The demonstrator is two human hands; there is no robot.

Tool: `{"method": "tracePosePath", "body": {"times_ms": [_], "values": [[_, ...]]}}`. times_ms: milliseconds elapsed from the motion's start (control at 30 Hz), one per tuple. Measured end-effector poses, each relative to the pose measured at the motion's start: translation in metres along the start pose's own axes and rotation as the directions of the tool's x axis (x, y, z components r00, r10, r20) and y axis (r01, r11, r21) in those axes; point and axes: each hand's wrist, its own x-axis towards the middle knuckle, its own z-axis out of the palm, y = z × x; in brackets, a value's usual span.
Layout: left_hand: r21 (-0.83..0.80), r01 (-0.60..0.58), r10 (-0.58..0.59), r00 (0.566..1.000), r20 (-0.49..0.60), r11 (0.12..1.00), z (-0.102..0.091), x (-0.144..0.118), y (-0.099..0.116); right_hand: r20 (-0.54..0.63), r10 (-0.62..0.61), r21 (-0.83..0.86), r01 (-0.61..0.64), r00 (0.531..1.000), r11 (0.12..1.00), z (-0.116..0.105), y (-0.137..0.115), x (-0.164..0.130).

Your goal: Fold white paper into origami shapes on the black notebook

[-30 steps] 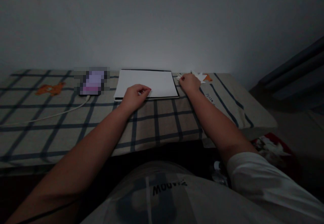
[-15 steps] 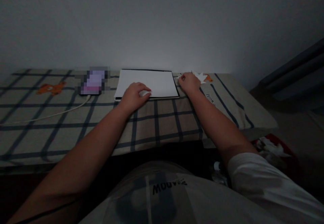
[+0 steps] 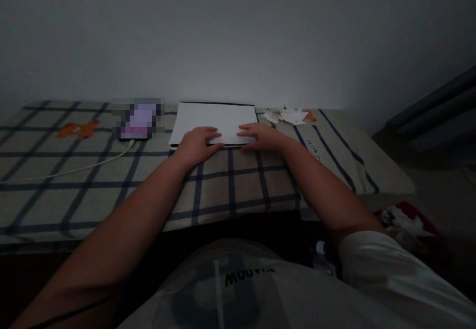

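Observation:
A white pad of paper (image 3: 215, 118) lies on a checked bedcover (image 3: 92, 180) against the wall. My left hand (image 3: 199, 143) rests on the pad's near left edge, fingers curled loosely over it. My right hand (image 3: 260, 137) lies flat on the pad's near right edge with fingers spread toward the left hand. Neither hand grips anything that I can see. A small heap of white paper scraps (image 3: 290, 115) sits to the right of the pad, apart from my right hand.
A lit phone (image 3: 138, 120), blurred out, lies left of the pad with a white cable (image 3: 67, 170) trailing left. Orange bear prints mark the cover. A red bin with crumpled paper (image 3: 405, 220) stands on the floor at the right. The room is dim.
My right hand left the paper scraps and moved left onto the pad's near right edge. My left hand stayed on the pad's near left edge.

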Motion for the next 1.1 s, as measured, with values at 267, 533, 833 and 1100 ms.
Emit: {"method": "tracePosePath", "body": {"times_ms": [267, 533, 833, 1100], "values": [[-0.053, 0.022, -0.025, 0.998, -0.058, 0.998, 0.002, 0.004, -0.011, -0.013, 0.017, 0.043, -0.017, 1.000, 0.999, -0.009, -0.011, -0.004], [-0.116, 0.053, -0.062, 0.995, -0.078, 0.992, 0.001, 0.000, -0.008, -0.088, 0.025, 0.153, -0.011, 0.996, 0.988, -0.012, -0.017, -0.005], [-0.120, -0.056, 0.046, 0.996, -0.081, 0.991, 0.000, 0.003, -0.013, -0.131, 0.161, 0.188, -0.135, 0.978, 0.973, -0.017, -0.024, -0.006], [-0.133, 0.048, -0.065, 0.990, -0.122, 0.990, -0.007, 0.003, -0.011, -0.231, 0.272, 0.307, -0.195, 0.934, 0.932, -0.022, -0.024, -0.007]]}}
